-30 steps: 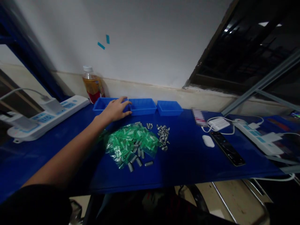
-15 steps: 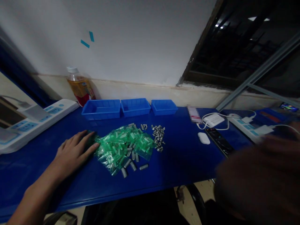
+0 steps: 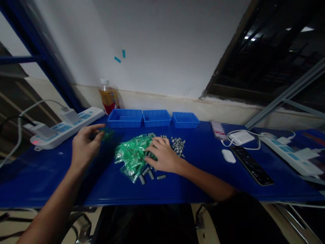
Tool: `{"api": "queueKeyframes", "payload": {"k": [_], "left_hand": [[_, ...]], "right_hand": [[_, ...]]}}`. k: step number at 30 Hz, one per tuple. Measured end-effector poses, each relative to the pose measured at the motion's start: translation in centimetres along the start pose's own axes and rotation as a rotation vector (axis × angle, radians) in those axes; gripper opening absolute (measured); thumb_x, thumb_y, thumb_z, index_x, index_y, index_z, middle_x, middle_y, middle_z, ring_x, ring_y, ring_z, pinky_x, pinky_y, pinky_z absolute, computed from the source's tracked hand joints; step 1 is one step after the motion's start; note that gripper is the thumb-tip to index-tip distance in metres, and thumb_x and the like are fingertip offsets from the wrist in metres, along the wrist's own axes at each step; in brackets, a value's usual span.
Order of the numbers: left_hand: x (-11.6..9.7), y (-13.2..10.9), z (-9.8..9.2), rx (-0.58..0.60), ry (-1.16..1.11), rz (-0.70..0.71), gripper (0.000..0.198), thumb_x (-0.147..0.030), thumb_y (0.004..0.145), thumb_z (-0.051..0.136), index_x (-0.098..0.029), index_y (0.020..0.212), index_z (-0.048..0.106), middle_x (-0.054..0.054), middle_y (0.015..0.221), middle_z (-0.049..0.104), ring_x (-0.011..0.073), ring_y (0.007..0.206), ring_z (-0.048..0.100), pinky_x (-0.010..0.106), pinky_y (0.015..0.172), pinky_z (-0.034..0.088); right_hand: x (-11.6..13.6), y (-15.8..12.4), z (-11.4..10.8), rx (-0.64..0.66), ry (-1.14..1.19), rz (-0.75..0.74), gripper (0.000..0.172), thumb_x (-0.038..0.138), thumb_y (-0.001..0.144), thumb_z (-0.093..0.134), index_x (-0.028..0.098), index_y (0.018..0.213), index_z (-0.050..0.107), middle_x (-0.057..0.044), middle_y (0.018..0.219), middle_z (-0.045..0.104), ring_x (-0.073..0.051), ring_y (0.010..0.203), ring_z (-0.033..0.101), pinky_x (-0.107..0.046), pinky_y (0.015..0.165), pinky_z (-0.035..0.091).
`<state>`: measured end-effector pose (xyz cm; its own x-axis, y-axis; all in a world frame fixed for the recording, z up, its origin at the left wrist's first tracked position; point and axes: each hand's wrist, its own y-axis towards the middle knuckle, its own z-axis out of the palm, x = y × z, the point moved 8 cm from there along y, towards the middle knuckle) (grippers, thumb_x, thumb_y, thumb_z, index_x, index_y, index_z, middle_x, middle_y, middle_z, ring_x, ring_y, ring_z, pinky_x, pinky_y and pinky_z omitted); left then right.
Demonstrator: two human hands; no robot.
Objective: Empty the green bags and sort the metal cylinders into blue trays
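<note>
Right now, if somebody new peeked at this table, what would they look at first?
Probably the shiny green plastic heaped in the middle of the blue table, with the right hand on its right side. Next, perhaps, the three blue trays lined up behind it, near the wall. The little pile of silvery metal bits to the right of the green heap might catch the eye too.

The left hand [image 3: 87, 145] brings thumb near forefinger; the right hand [image 3: 164, 155] curves palm-down.
</note>
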<state>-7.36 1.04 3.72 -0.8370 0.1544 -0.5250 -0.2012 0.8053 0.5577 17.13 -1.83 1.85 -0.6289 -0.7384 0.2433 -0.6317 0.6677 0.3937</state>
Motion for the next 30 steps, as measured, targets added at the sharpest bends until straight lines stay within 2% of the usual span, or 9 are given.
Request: {"api": "queueKeyframes", "payload": {"k": [2,5,10,13,16,19,22,26,30], "left_hand": [[-3.2,0.4,-0.8,-0.105,-0.137,0.075,0.026,-0.033,0.085,0.051,-0.017,0.099,0.065,0.003,0.088,0.059,0.0180,0.084,0.058,0.030,0.078,0.048],[-8.5,0.3,0.2,-0.080,-0.319,0.256,0.017,-0.029,0.086,0.051,-0.019,0.086,0.065,0.003,0.087,0.057,0.0168,0.085,0.058,0.031,0.080,0.048],[-14.0,-1.5,5.1,0.284,-0.425,0.543,0.022,-0.025,0.087,0.045,-0.023,0.080,0.066,0.006,0.093,0.061,0.0210,0.109,0.054,0.038,0.095,0.044],[-14.0,-1.9,6.6,0.375,-0.397,0.590,0.020,-0.029,0.086,0.048,-0.022,0.083,0.067,0.006,0.094,0.064,0.0233,0.112,0.051,0.042,0.099,0.039],[-12.4,-1.4,7.4,0.419,-0.425,0.435,0.028,-0.041,0.086,0.049,-0.020,0.092,0.067,0.006,0.097,0.067,0.0240,0.102,0.055,0.043,0.096,0.039],[-10.5,-1.1,8.5,0.470,-0.578,0.187,0.044,-0.050,0.089,0.038,-0.016,0.090,0.065,0.007,0.090,0.068,0.0218,0.085,0.060,0.038,0.082,0.046],[-10.0,-0.9,9.5,0.500,-0.699,0.100,0.040,-0.050,0.084,0.048,-0.014,0.090,0.064,0.006,0.085,0.068,0.0196,0.077,0.060,0.031,0.069,0.048],[-11.0,0.6,8.3,0.333,-0.590,0.254,0.028,-0.039,0.082,0.054,-0.015,0.096,0.062,0.007,0.094,0.067,0.0197,0.086,0.060,0.030,0.073,0.047],[-13.9,0.0,6.9,0.215,-0.377,0.603,0.015,-0.025,0.083,0.052,-0.018,0.091,0.063,0.005,0.095,0.066,0.0194,0.095,0.057,0.036,0.088,0.043]], "right_hand": [[-0.6,0.4,-1.2,-0.101,0.159,0.088,0.021,0.040,0.083,0.060,0.019,0.085,0.063,-0.006,0.091,0.062,-0.023,0.105,0.047,-0.042,0.091,0.033],[-2.3,1.2,-2.2,-0.219,0.584,0.306,0.030,0.047,0.086,0.052,0.019,0.083,0.062,-0.003,0.081,0.063,-0.018,0.086,0.055,-0.034,0.079,0.040],[-5.0,1.9,-0.9,-0.387,1.130,0.545,0.036,0.054,0.082,0.051,0.019,0.081,0.059,0.001,0.065,0.056,-0.012,0.058,0.051,-0.023,0.051,0.037],[-6.2,1.0,-1.4,-0.516,0.925,0.520,0.026,0.044,0.081,0.055,0.019,0.082,0.061,0.001,0.065,0.055,-0.012,0.057,0.049,-0.023,0.051,0.038],[-5.5,0.1,-2.3,-0.536,0.531,0.343,0.021,0.030,0.085,0.051,0.019,0.091,0.067,-0.002,0.075,0.056,-0.014,0.068,0.052,-0.026,0.063,0.043],[-3.9,-0.2,-2.2,-0.474,0.253,0.171,0.035,0.014,0.084,0.044,0.022,0.111,0.066,-0.004,0.084,0.053,-0.016,0.077,0.052,-0.028,0.073,0.044],[-3.1,0.2,-1.6,-0.408,0.154,0.098,0.049,0.007,0.080,0.041,0.024,0.121,0.060,-0.005,0.090,0.052,-0.016,0.083,0.052,-0.029,0.079,0.045],[-4.4,0.6,-2.5,-0.502,0.311,0.222,0.034,0.016,0.080,0.049,0.021,0.109,0.066,-0.007,0.099,0.054,-0.017,0.091,0.053,-0.031,0.083,0.046],[-7.3,0.5,-1.9,-0.575,0.780,0.483,0.033,0.046,0.083,0.050,0.018,0.079,0.066,-0.002,0.076,0.059,-0.014,0.071,0.056,-0.025,0.061,0.045]]}}
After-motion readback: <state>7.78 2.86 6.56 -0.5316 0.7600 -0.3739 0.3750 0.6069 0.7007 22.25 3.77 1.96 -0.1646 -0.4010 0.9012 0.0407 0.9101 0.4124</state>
